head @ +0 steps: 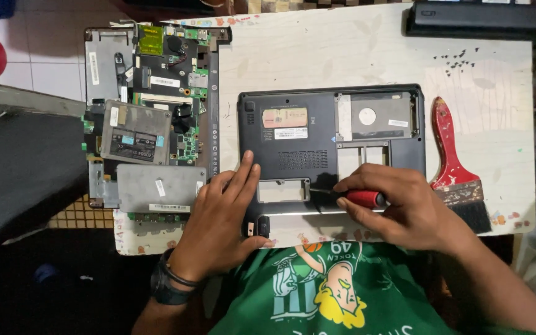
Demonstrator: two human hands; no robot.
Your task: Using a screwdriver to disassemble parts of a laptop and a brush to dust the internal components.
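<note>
Lying across the pale bench (373, 56), the upturned dark laptop base (330, 155) is sitting near its front edge, just in front of you. Beside it on your left a stripped laptop chassis (150, 118) is showing its green circuit boards, and a red-handled paintbrush (457, 167) is lying just to its right. You are pressing your left hand (221, 217) flat on the base's near left corner, fingers spread wide, while your right hand (398, 208) is gripping a red-handled screwdriver (348, 196), its tip touching the base.

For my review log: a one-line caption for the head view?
Right hand drives a red-handled screwdriver into a laptop base; left hand steadies it.
</note>
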